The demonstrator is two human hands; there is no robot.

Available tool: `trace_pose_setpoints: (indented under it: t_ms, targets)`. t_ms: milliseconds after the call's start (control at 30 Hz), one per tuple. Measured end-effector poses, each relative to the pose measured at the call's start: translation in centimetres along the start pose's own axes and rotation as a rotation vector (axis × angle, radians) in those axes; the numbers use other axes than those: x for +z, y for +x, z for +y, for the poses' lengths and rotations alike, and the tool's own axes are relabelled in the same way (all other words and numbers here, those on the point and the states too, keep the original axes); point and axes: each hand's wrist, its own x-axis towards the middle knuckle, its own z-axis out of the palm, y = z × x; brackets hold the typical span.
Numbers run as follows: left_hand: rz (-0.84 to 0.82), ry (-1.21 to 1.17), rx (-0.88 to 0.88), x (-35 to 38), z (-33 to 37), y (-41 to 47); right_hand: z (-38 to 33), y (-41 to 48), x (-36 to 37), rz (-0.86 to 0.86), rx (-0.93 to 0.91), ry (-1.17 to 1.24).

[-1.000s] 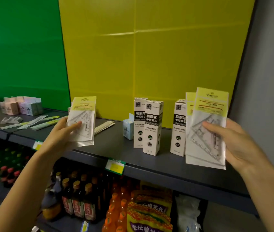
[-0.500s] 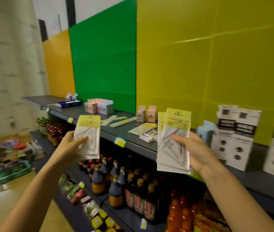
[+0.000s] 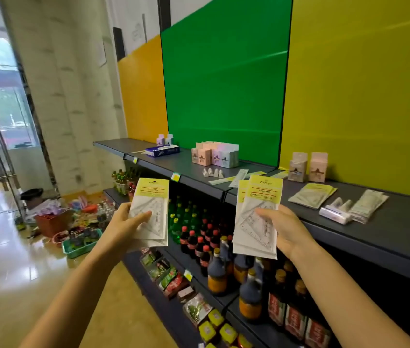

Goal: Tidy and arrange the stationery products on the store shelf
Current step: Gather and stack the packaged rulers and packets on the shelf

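Stack of ruler packs (image 3: 151, 209) upright in left hand (image 3: 123, 228), thumb pressed across front, fingers behind. Second stack (image 3: 256, 217) pinched same way in right hand (image 3: 284, 231). Beyond right grip, flat packs (image 3: 311, 195) lie on shelf (image 3: 399, 237). Bottles (image 3: 216, 270) below both grips.

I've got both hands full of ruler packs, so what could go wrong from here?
The right hand pinches its fanned ruler packs in front of the bottles; one might slip out. The left hand holds another bundle, so neither hand is free to tidy the loose packets on the shelf.
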Motion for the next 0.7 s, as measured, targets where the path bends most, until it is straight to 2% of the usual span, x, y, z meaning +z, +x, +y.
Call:
trace_pose_setpoints:
  t_ms: [267,500,600,700]
  targets:
    - [-0.083,-0.022,0.038,2.4,-0.7,7.6,-0.6,5.3,1.3,0.063,-0.048,-0.004]
    - [-0.269,-0.076,0.122,10.6,1.2,14.9,-5.0,10.3,-2.3,0.226,-0.195,-0.022]
    - [-0.361,-0.070,0.135,14.4,1.8,16.9,-6.6,12.0,-4.2,0.307,-0.205,-0.012]
    - [-0.463,-0.073,0.125,17.9,2.2,18.2,-7.5,12.7,-5.9,0.398,-0.171,-0.108]
